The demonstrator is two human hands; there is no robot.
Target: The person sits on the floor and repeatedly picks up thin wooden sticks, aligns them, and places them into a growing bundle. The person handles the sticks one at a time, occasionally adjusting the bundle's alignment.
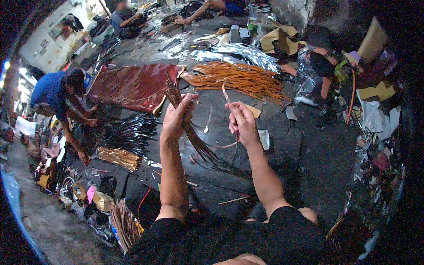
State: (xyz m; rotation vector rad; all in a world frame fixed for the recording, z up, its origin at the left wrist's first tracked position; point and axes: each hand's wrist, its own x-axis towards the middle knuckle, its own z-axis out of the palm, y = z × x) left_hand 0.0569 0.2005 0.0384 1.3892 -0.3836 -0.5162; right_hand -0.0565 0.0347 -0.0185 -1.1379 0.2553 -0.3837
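My left hand (177, 115) is closed round a bundle of thin brown strips (198, 140), which look like leather; their ends stick up above the fist and fan out below it. To the right, my right hand (242, 120) pinches one narrow, paler strip (226, 93). Its tip curves up above the fingers, and its tail hangs below the hand and bends toward the bundle. Both hands are raised over the dark floor, apart from each other. Beyond them lies a spread of orange-brown strips (247, 80), with a dark red sheet (137, 85) to its left.
A person in a blue shirt (52, 93) bends over black strips (130, 132) and tan strips (118, 158) at left. Another brown bundle (124, 223) stands near my left side. A clear plastic container (264, 139) lies by my right wrist. Scraps (375, 110) pile along the right.
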